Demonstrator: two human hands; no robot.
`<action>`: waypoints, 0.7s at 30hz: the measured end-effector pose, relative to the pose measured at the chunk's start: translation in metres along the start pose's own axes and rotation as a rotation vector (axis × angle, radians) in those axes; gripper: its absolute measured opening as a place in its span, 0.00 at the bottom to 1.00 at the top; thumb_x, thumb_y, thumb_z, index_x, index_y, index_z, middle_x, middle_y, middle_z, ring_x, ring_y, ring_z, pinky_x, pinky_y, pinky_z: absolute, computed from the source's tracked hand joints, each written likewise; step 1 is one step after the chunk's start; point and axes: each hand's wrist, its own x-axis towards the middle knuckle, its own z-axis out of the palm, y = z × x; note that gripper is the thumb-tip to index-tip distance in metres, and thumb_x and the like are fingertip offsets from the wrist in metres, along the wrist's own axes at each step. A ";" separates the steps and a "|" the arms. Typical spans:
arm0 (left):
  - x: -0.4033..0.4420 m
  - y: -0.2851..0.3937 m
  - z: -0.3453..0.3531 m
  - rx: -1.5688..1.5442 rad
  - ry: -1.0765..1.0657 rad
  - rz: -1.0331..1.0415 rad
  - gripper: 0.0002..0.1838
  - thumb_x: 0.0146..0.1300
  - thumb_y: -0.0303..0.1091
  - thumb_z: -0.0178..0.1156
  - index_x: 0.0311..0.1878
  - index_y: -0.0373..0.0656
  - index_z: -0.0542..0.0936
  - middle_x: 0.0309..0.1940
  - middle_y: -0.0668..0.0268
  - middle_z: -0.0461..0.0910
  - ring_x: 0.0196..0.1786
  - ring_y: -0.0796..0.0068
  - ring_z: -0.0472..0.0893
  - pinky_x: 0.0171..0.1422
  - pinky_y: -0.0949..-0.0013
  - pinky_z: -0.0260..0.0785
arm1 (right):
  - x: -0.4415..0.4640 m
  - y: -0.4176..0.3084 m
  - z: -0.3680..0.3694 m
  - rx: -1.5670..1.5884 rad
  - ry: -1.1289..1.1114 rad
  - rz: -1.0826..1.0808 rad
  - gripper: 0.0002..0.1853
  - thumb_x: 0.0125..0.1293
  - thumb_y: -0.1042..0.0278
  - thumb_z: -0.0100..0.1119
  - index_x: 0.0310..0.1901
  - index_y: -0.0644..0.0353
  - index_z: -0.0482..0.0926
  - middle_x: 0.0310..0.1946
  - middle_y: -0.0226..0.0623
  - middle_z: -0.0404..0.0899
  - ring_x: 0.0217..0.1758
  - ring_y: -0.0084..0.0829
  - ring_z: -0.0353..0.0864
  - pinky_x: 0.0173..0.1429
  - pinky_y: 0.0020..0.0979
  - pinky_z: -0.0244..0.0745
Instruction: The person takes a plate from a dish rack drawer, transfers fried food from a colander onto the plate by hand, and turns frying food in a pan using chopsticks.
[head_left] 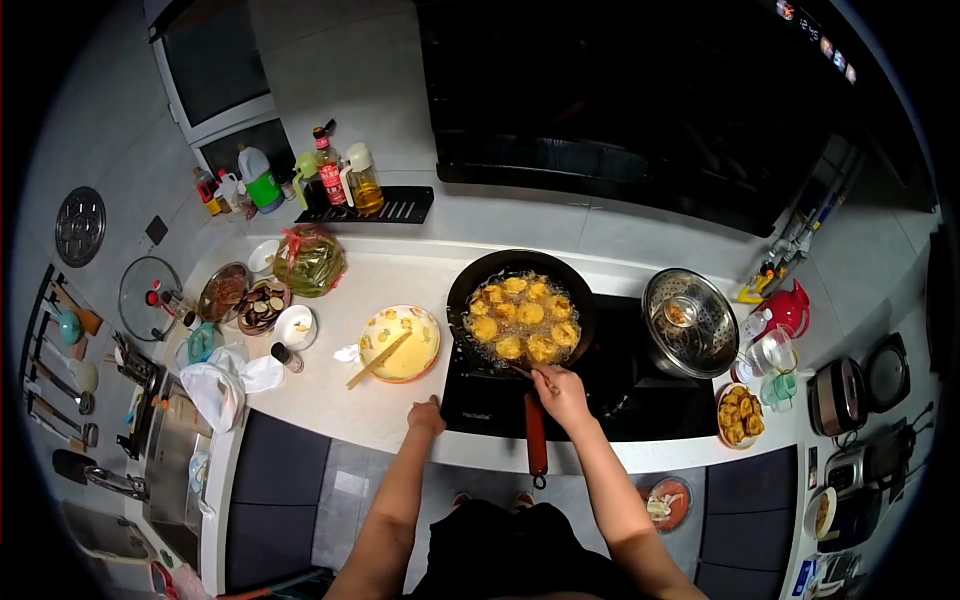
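White counter (350,285) with cooktop (490,398), patterned bowl (375,331), bagged vegetables (311,264).

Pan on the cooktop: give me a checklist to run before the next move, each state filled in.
1. Pan seated on the cooktop: ok.
2. Right hand gripping the thin utensil at the pan's near side: ok.
3. Left hand away from the pan: ok, at the counter's front edge.
4. Handle tucked in: not ok; it juts past the counter edge toward the person, perhaps easily bumped.
5. Frying pieces browned underneath: cannot tell; undersides hidden.
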 end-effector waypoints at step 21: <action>-0.003 0.003 -0.006 -0.024 0.001 -0.003 0.31 0.50 0.36 0.55 0.59 0.39 0.62 0.46 0.49 0.76 0.54 0.51 0.74 0.56 0.63 0.68 | 0.009 0.038 0.010 1.042 0.349 0.810 0.18 0.67 0.58 0.49 0.39 0.70 0.75 0.30 0.42 0.79 0.32 0.31 0.82 0.32 0.25 0.79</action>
